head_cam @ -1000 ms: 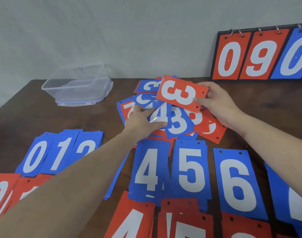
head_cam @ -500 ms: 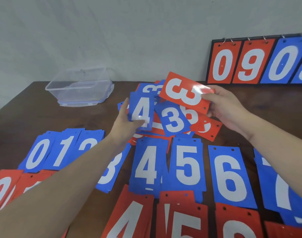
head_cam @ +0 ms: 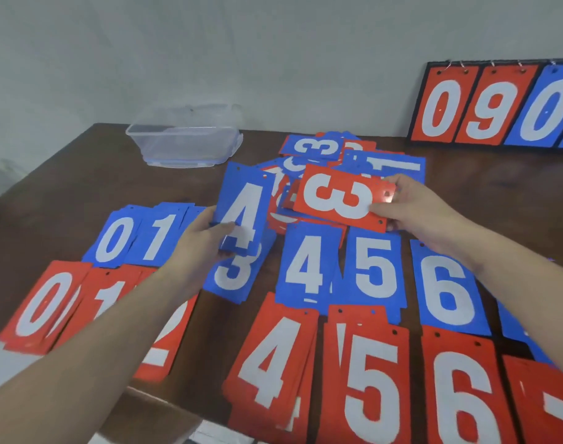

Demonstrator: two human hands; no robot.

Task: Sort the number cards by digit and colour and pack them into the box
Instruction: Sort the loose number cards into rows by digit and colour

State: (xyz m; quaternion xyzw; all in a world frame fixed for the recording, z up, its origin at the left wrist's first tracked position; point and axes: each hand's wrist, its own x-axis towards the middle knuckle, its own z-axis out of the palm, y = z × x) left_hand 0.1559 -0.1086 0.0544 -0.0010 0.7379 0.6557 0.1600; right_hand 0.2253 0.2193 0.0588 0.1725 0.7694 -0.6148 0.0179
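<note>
Sorting is under way; packing has not begun. The left hand (head_cam: 206, 235) holds a blue 4 card (head_cam: 246, 209) upright by its lower edge, thumb across the face and fingers behind, above the blue 3 pile (head_cam: 233, 277). The right hand (head_cam: 411, 203) pinches a red 3 card (head_cam: 344, 197) by its right end, turned sideways, over the unsorted heap (head_cam: 354, 155) at the middle of the bench (head_cam: 81, 174). Both grips are closed on their cards.

Judgement: the blue 4 card belongs on the blue 4 pile (head_cam: 309, 267), just to the right of where it is held. No red 3 pile is visible; a gap lies between the red 2 pile (head_cam: 168, 344) and the red 4 pile (head_cam: 273, 363), partly hidden by the left forearm, and the red 3 card likely goes there.

The clear plastic box (head_cam: 184, 139) stands at the far left of the bench, well apart from the piles, with no cards visible inside.

The bench is dark brown wood. Blue piles 0 to 6 form one row, with red piles nearer the person. A flip scoreboard (head_cam: 498, 107) leans against the plain pale wall at the far right.
</note>
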